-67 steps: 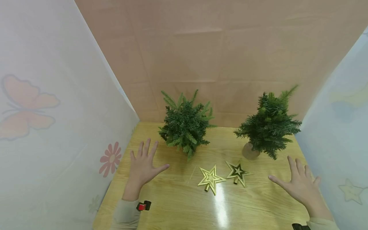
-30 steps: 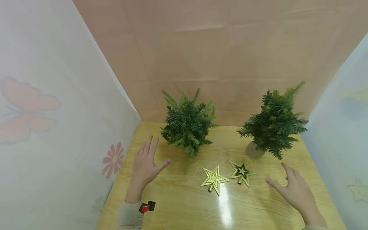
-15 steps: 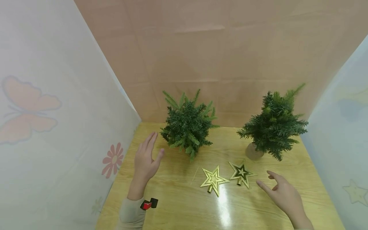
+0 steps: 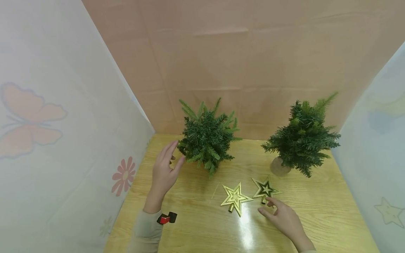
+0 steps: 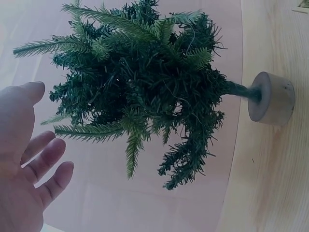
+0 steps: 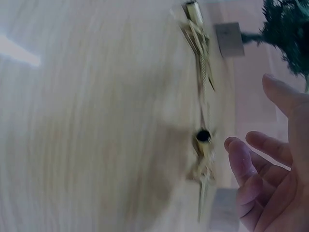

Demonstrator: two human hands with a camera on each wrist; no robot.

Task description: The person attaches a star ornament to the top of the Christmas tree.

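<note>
My left hand reaches up beside the left small artificial fir tree, fingertips right at its outer branches. In the left wrist view its fingers are apart and loosely bent, with nothing between them and the tree. My right hand hovers just in front of the right gold star topper, thumb and forefinger spread near its short socket. The hand holds nothing. Another gold star topper lies flat to the left of it, its socket toward the front.
A second fir tree leans over its round base at the back right. Behind the wooden table hangs a tan backdrop. Pale printed walls stand along both sides.
My right hand has moved left from the table's right side to the right star, its spread fingers drawing in. The left hand has shifted slightly forward and right, toward the left tree.
</note>
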